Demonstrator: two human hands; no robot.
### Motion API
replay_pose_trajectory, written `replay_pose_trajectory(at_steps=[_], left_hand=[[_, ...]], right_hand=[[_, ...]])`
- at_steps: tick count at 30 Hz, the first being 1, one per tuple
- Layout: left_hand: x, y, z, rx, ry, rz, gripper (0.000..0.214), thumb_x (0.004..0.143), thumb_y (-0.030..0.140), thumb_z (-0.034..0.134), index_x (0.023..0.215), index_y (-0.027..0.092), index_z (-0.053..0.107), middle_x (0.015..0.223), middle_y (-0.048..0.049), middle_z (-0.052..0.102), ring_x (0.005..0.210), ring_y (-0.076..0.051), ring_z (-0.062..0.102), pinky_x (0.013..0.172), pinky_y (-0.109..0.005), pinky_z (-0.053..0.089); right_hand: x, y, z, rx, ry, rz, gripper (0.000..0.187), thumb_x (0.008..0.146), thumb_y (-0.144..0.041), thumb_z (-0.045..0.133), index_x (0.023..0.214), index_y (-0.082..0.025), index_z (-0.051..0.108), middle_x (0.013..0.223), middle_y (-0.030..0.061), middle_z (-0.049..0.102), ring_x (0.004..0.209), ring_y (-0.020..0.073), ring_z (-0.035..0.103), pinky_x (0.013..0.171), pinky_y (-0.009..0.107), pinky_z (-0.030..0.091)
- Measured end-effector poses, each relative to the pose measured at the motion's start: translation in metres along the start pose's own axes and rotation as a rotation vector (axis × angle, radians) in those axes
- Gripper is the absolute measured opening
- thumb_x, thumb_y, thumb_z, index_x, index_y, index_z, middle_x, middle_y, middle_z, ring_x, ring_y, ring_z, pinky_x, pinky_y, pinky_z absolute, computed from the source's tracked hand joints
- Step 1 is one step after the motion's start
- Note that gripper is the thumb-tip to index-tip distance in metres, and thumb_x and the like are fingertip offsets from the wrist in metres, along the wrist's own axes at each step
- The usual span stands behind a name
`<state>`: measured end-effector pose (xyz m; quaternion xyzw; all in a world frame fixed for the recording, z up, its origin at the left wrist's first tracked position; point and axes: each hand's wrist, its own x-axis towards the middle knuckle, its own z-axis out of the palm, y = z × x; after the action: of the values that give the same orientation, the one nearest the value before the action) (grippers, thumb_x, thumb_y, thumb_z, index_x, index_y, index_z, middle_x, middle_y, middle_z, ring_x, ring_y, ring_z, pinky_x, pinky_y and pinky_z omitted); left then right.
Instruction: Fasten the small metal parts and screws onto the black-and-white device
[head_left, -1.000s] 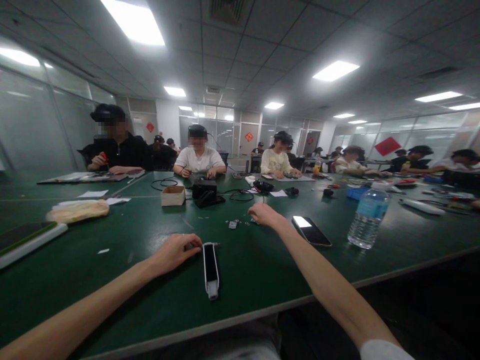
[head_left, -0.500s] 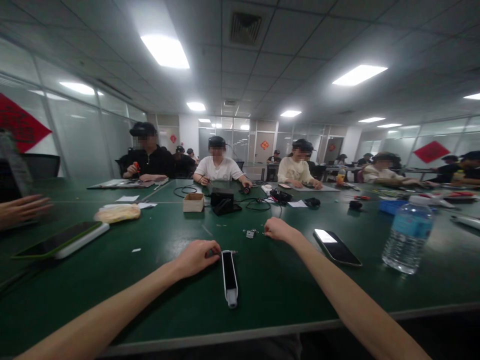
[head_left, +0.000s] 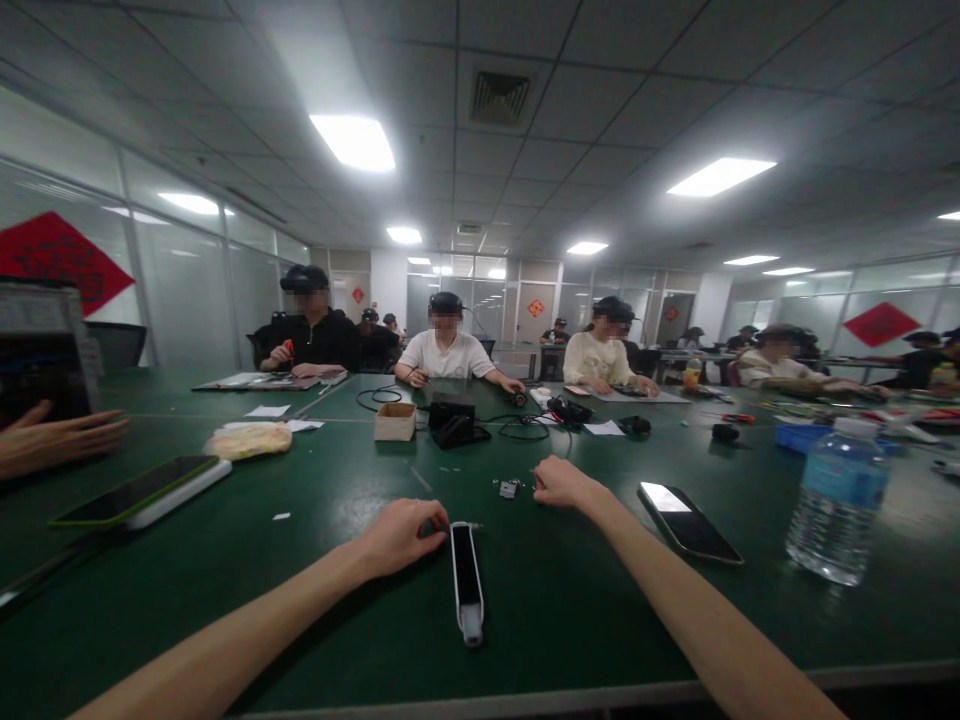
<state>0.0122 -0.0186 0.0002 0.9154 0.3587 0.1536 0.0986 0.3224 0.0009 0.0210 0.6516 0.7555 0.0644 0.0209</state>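
Observation:
A slim white device with a long black face (head_left: 466,575) lies lengthwise on the green table, a thin metal piece sticking out at its far end. Curled beside that far end is my left hand (head_left: 405,535), thumb and forefinger bent together at the device's upper left edge; what sits between them is hidden. My right hand (head_left: 566,482) rests farther out with its fingers closed and tips down on the table; anything in them is too small to make out. Just left of those fingertips lies a small metal block (head_left: 508,489) with several tiny parts around it.
To the right are a phone (head_left: 690,523) and a water bottle (head_left: 838,505). Ahead stand a small open box (head_left: 395,422) and a black stand (head_left: 452,418) with cables. At left lie a green-edged phone (head_left: 135,492) and a bag (head_left: 247,440); a co-worker's hand (head_left: 64,440) holds a dark panel.
The whole view has shifted slightly, so everything sits lower and a little to the right. Both my hands keep their places by the device and the small parts.

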Motion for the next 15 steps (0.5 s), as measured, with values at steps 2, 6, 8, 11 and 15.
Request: replay_pose_trajectory(at_steps=[2,6,8,11,15], left_hand=[[0.001,-0.001,0.001,0.005,0.003,0.001,0.018,0.088,0.03,0.055,0.101,0.022,0.065,0.094,-0.0004,0.069,0.081,-0.016,0.062,0.073,-0.026,0.045],[0.001,0.001,0.0,0.006,-0.002,-0.001,0.02,0.088,0.031,0.054,0.101,0.022,0.065,0.094,-0.0009,0.07,0.08,-0.017,0.062,0.071,-0.026,0.045],[0.0,0.002,-0.001,0.006,-0.01,-0.01,0.021,0.087,0.032,0.053,0.102,0.022,0.065,0.095,-0.0013,0.07,0.08,-0.016,0.062,0.07,-0.026,0.045],[0.0,0.003,-0.002,0.011,-0.015,-0.021,0.021,0.087,0.031,0.053,0.101,0.022,0.065,0.095,-0.0012,0.07,0.079,-0.016,0.062,0.069,-0.025,0.045],[0.001,0.002,-0.001,0.018,-0.018,-0.015,0.02,0.087,0.03,0.054,0.101,0.022,0.065,0.094,-0.0009,0.07,0.078,-0.016,0.062,0.07,-0.025,0.045]], right_hand=[[-0.001,-0.001,-0.001,-0.016,0.008,-0.021,0.019,0.081,-0.023,0.057,0.088,-0.014,0.072,0.092,0.0121,0.071,0.088,0.0226,0.065,0.067,0.025,0.044],[-0.002,0.001,-0.003,-0.046,0.024,-0.047,0.022,0.085,-0.019,0.052,0.095,-0.016,0.071,0.1,0.0127,0.07,0.096,0.0242,0.062,0.075,0.028,0.044],[-0.002,0.003,-0.003,-0.06,0.028,-0.05,0.023,0.087,-0.018,0.051,0.097,-0.016,0.071,0.103,0.0132,0.069,0.101,0.0253,0.061,0.078,0.029,0.044],[0.0,0.008,-0.002,-0.078,0.031,-0.048,0.022,0.087,-0.016,0.052,0.097,-0.017,0.072,0.105,0.0131,0.069,0.104,0.026,0.059,0.08,0.03,0.044],[0.002,0.012,0.001,-0.085,0.033,-0.05,0.024,0.086,-0.012,0.052,0.097,-0.018,0.072,0.106,0.0114,0.069,0.103,0.0246,0.06,0.079,0.029,0.044]])
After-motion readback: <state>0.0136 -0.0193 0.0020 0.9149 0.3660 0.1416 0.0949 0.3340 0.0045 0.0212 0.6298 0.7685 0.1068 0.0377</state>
